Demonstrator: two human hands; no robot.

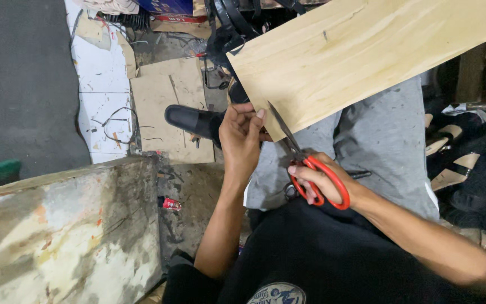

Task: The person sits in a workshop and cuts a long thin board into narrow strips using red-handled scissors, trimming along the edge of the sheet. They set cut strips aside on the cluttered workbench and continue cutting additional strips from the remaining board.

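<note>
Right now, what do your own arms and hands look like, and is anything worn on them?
Both the left hand and the right hand are bare: no gloves, rings or watch visible. Forearms are uncovered too; no sleeve reaches them in this view. The torso below wears a black shirt with a round printed emblem.

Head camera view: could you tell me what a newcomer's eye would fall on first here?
First, the red-handled scissors at centre, gripped by the right hand, blades biting into the lower edge of a large pale wood-grain sheet that fills the upper right. The left hand pinches that edge beside the blades. Lower left stands a stained, worn bench.
</note>
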